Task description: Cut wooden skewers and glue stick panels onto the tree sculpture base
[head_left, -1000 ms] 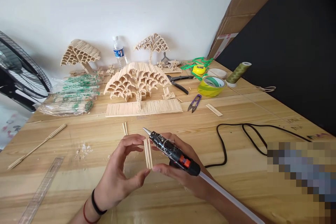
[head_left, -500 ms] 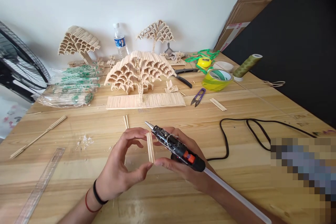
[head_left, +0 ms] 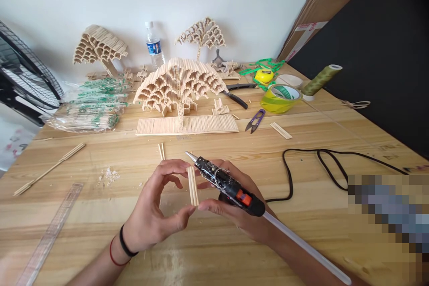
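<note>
Short pale wooden sticks (head_left: pixel 193 187) sit side by side above the wooden table (head_left: pixel 208 250), fingers of the left hand (head_left: pixel 147 216) pinching their ends, presumably keeping them flush. The right hand (head_left: pixel 246 223) grips a black, white-flecked glue gun (head_left: pixel 219 182), thumb probably steadying the sticks. They look straight, evenly cut; beyond stands a pale stick-built tree (head_left: pixel 182 71).

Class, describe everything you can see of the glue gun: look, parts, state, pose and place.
The glue gun has a black body flecked with whitish residue, a pointed silver, metal-looking nozzle, and an orange-red section near the rear. A translucent, whitish glue stick protrudes from the back. The right hand holds it above the wooden table, slanting, nozzle toward the picture's upper left; its handle is mostly hidden.
</note>
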The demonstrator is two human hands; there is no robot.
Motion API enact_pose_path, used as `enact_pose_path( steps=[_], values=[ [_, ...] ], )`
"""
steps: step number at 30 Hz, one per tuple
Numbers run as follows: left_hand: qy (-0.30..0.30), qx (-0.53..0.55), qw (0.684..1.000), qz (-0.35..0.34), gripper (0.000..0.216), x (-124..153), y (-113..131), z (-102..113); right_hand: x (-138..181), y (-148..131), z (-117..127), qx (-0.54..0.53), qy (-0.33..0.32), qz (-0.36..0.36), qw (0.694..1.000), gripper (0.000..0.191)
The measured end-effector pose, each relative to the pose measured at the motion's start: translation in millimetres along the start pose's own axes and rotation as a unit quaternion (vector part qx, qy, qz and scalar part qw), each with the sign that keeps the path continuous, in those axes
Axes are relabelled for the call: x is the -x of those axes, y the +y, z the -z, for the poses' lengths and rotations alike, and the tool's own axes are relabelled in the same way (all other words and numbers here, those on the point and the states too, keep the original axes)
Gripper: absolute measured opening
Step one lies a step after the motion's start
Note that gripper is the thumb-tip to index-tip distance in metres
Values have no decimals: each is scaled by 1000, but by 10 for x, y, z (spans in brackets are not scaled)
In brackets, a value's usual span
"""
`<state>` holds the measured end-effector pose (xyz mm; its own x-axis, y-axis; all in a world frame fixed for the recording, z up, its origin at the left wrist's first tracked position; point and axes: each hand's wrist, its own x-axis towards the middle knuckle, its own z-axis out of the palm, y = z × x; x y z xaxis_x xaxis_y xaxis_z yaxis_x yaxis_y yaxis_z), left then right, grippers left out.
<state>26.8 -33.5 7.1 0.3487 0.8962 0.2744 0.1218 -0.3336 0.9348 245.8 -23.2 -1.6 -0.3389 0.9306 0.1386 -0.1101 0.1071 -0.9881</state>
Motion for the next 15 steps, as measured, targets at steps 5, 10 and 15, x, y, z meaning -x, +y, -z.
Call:
enact_pose_path(
  steps=[5,10,15],
  values=[
    [-1,-3,1000,2,59,6,5,-7,5,10,7,17,1,3,1000,52],
    [-2,-7,1000,6,61,8,12,-9,5,-10,20,39,4,-3,999,50],
    [-6,-1,1000,0,61,-3,33,-11,-5,-35,17,46,12,-9,999,45]
  ],
)
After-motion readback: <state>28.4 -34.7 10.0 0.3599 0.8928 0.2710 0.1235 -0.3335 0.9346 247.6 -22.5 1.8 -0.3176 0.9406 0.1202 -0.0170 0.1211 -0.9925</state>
